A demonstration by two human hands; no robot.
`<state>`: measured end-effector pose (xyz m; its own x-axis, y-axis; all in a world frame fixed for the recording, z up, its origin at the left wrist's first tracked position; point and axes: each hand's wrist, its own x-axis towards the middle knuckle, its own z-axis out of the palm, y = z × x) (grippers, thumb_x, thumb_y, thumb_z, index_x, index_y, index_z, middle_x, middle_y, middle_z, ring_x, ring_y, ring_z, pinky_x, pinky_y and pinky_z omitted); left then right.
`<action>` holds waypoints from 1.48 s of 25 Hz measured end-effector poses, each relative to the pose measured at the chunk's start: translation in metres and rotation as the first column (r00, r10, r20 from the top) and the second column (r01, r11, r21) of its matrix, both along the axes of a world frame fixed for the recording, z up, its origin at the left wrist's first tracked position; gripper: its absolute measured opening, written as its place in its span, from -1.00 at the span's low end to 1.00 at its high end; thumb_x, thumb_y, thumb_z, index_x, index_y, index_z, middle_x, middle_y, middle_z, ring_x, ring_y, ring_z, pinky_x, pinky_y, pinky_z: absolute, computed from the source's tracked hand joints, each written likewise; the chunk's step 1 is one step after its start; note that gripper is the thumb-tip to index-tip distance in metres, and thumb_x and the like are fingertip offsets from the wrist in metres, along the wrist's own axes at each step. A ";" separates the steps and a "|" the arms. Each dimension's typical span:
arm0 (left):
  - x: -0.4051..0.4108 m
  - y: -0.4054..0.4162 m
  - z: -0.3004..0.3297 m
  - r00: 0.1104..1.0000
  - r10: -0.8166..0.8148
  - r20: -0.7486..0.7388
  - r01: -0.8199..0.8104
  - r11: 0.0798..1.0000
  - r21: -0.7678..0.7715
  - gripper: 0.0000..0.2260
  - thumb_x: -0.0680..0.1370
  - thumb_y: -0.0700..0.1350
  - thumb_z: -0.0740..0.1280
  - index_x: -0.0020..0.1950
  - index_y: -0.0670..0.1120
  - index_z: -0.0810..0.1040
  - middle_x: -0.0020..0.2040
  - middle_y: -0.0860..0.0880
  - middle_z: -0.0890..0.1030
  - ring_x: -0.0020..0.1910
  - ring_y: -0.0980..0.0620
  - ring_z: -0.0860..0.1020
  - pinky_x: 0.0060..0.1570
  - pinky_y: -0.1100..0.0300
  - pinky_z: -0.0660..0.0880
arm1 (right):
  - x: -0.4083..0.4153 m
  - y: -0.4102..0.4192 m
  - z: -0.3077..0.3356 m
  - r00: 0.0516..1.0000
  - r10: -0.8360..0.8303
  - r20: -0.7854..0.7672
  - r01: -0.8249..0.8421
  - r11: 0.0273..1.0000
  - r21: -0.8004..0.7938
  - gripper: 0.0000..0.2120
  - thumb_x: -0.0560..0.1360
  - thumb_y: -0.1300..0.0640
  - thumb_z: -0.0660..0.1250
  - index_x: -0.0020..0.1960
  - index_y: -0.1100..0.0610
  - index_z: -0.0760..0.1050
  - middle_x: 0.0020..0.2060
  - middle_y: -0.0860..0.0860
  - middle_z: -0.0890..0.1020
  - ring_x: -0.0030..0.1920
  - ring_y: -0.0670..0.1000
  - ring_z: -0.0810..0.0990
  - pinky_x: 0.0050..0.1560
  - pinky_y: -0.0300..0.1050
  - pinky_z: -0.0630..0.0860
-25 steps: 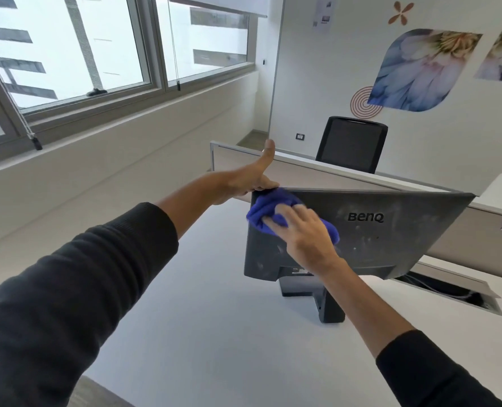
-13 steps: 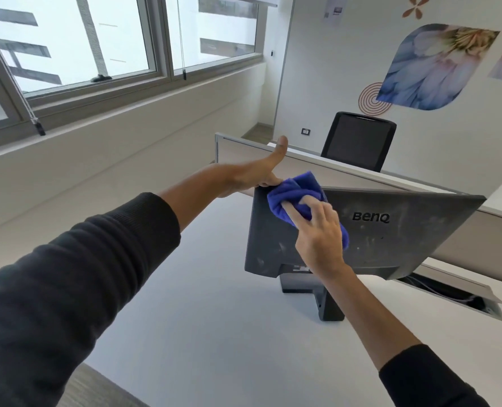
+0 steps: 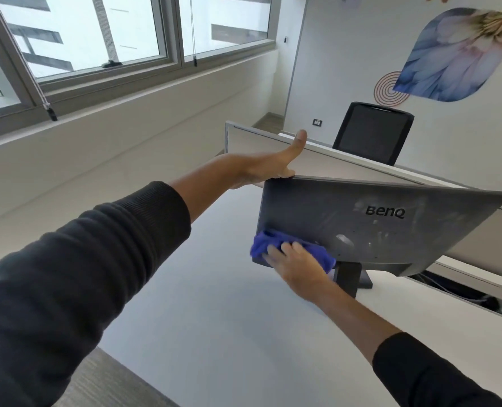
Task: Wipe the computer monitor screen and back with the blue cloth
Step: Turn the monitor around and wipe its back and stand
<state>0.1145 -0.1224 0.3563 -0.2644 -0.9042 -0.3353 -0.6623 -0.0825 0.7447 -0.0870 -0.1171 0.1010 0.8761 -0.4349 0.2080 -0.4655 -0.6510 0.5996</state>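
**Blue cloth low on the monitor's back**

Blue cloth (image 3: 290, 248) sits at the monitor (image 3: 376, 227) back's lower left corner, my right hand (image 3: 298, 267) pressing it flat, fingers seemingly straight. My left hand (image 3: 268, 168) grips the top left corner, thumb raised. Monitor stands on the white surface (image 3: 214, 318).

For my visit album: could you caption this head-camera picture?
Right hand presses blue cloth against dusty monitor back; left hand steadies its top corner.
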 end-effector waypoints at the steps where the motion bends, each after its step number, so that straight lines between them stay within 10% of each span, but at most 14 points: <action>1: 0.001 0.002 0.000 1.000 0.001 0.003 -0.001 1.000 0.007 0.11 0.36 0.67 -0.27 0.77 0.05 0.02 0.66 0.11 0.34 0.73 0.03 0.07 0.69 -0.10 -0.14 | -0.002 0.010 -0.014 0.980 -0.001 -0.200 0.013 0.998 0.057 -0.56 0.63 0.23 0.25 0.50 0.13 0.46 0.31 0.03 0.50 0.12 0.11 0.56 0.18 0.02 0.54; 3: 0.001 0.005 0.001 1.000 0.006 0.018 -0.006 1.000 0.009 0.15 0.33 0.69 -0.27 0.77 0.05 0.07 0.67 0.14 0.32 0.73 0.03 0.03 0.65 -0.11 -0.16 | -0.001 0.013 -0.019 0.955 -0.029 -0.295 0.052 0.996 0.070 -0.62 0.62 0.18 0.30 0.43 0.11 0.48 0.28 0.02 0.49 0.13 0.10 0.55 0.22 0.01 0.51; 8: -0.007 0.003 0.001 0.999 -0.002 0.053 0.003 1.000 -0.014 0.10 0.39 0.65 -0.29 0.77 0.04 0.10 0.71 0.08 0.25 0.74 -0.08 -0.01 0.63 -0.27 -0.18 | 0.009 -0.012 0.013 0.971 -0.011 0.239 0.038 0.993 -0.111 -0.39 0.57 0.28 0.22 0.61 0.01 0.41 0.32 0.02 0.49 0.03 0.14 0.49 0.13 0.08 0.47; 13: -0.003 0.010 0.004 0.997 0.021 0.075 -0.021 1.000 0.004 0.12 0.41 0.68 -0.26 0.76 0.01 0.18 0.69 0.17 0.26 0.74 0.01 -0.03 0.64 -0.21 -0.20 | 0.002 0.021 -0.025 0.898 -0.047 -0.438 0.067 0.997 0.031 -0.66 0.65 0.16 0.24 0.40 0.12 0.54 0.27 0.02 0.46 0.18 0.09 0.52 0.24 -0.01 0.51; 19: -0.013 0.012 0.008 0.995 0.023 0.101 -0.020 0.999 -0.031 0.02 0.52 0.60 -0.28 0.74 -0.04 0.24 0.73 0.04 0.22 0.73 -0.08 0.03 0.64 -0.22 -0.11 | 0.017 -0.003 0.005 0.962 -0.048 0.269 0.084 0.988 -0.126 -0.36 0.56 0.28 0.20 0.62 -0.01 0.36 0.32 0.03 0.46 0.05 0.14 0.47 0.14 0.11 0.47; 24: -0.007 0.013 0.004 0.991 0.039 0.125 -0.035 0.999 -0.028 0.12 0.42 0.68 -0.24 0.73 0.00 0.25 0.72 0.11 0.22 0.74 -0.02 -0.01 0.64 -0.22 -0.17 | 0.011 0.021 -0.031 0.975 -0.069 -0.209 0.105 0.981 0.164 -0.49 0.61 0.23 0.29 0.55 0.07 0.35 0.29 0.00 0.48 0.17 0.11 0.55 0.33 0.06 0.49; 27: -0.008 0.011 0.004 0.987 0.039 0.155 -0.031 0.998 -0.049 0.17 0.34 0.70 -0.24 0.71 0.00 0.32 0.75 0.03 0.17 0.74 -0.09 0.00 0.66 -0.28 -0.16 | 0.004 0.006 -0.020 0.990 -0.111 0.081 0.108 0.993 0.048 -0.34 0.55 0.25 0.36 0.61 -0.03 0.36 0.34 0.00 0.49 0.09 0.12 0.55 0.21 0.09 0.52; 32: -0.009 0.007 0.006 0.987 0.045 0.157 -0.041 0.999 -0.026 0.32 0.15 0.80 -0.21 0.68 0.03 0.37 0.72 0.09 0.23 0.74 -0.03 0.03 0.67 -0.26 -0.15 | -0.001 -0.005 0.004 0.579 -0.214 0.787 0.222 0.970 0.100 -0.48 0.62 0.35 0.17 0.52 0.03 0.47 0.29 0.14 0.52 0.12 0.14 0.47 0.21 0.15 0.50; 37: -0.003 0.004 0.007 0.987 0.022 0.158 -0.019 1.000 -0.020 0.44 0.02 0.85 -0.17 0.71 0.04 0.32 0.69 0.14 0.29 0.73 0.04 0.06 0.68 -0.21 -0.16 | 0.036 0.044 -0.033 0.061 -0.644 0.762 -0.018 0.763 0.646 -0.65 0.50 0.52 0.30 0.23 0.27 0.46 0.20 0.13 0.44 0.10 0.06 0.50 0.13 0.08 0.65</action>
